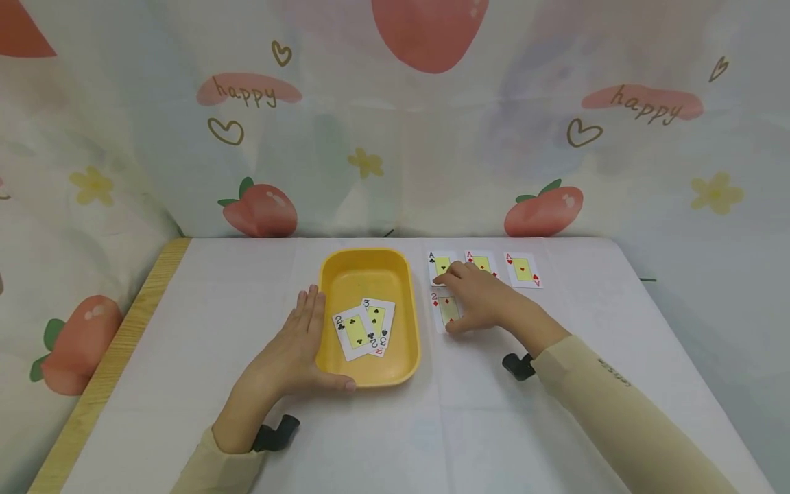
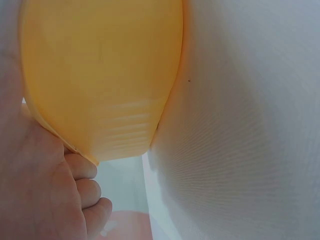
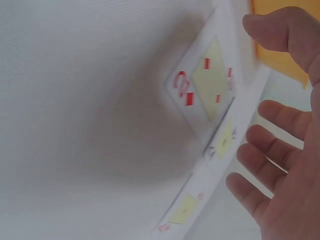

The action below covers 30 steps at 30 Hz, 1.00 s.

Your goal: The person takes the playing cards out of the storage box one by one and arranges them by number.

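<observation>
A yellow tray (image 1: 370, 264) (image 2: 100, 75) sits mid-table and holds a 2 of clubs (image 1: 354, 333), a 3 of clubs (image 1: 379, 317) and a red card mostly hidden beneath them. My left hand (image 1: 300, 350) (image 2: 45, 190) lies flat against the tray's left side, its thumb along the front rim. To the tray's right lie an ace of clubs (image 1: 439, 266), an ace of diamonds (image 1: 482, 262) and an ace of hearts (image 1: 523, 269) in a row. Below them my right hand (image 1: 478, 298) (image 3: 280, 125) hovers with relaxed fingers over a 2 of diamonds (image 1: 446, 310) (image 3: 205, 85), holding nothing.
The white tablecloth (image 1: 555, 425) covers the table, with a wooden edge (image 1: 105, 370) exposed at the left. A strawberry-print backdrop (image 1: 395, 123) hangs close behind the table. Black wrist mounts (image 1: 274, 432) (image 1: 517, 366) sit at both sleeves.
</observation>
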Available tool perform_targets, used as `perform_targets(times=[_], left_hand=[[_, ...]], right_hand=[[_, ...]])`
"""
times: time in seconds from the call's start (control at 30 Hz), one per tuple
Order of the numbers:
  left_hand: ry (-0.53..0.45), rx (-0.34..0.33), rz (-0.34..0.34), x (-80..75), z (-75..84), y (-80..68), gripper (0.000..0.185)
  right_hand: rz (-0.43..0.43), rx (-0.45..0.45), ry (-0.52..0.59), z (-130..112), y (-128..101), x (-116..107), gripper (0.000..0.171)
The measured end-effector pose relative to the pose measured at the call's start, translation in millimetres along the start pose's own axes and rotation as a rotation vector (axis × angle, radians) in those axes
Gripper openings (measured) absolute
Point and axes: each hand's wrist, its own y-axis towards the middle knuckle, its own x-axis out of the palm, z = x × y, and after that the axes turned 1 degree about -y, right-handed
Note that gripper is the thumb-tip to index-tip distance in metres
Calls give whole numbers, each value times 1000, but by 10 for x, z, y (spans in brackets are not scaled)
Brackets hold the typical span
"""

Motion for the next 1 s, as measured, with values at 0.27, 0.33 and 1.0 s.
perform_targets(times=[0.27, 0.33, 1.0], left_hand=[[-4, -14, -6, 4, -4, 8, 156], [-1, -13, -6, 5, -8, 9, 156], [10, -4, -9, -1, 8, 12, 155]], right_hand=[[30, -26, 37, -118, -22, -194, 79], [44, -48, 42, -161, -27, -240, 79], [41, -195, 44, -747, 182, -386, 80]])
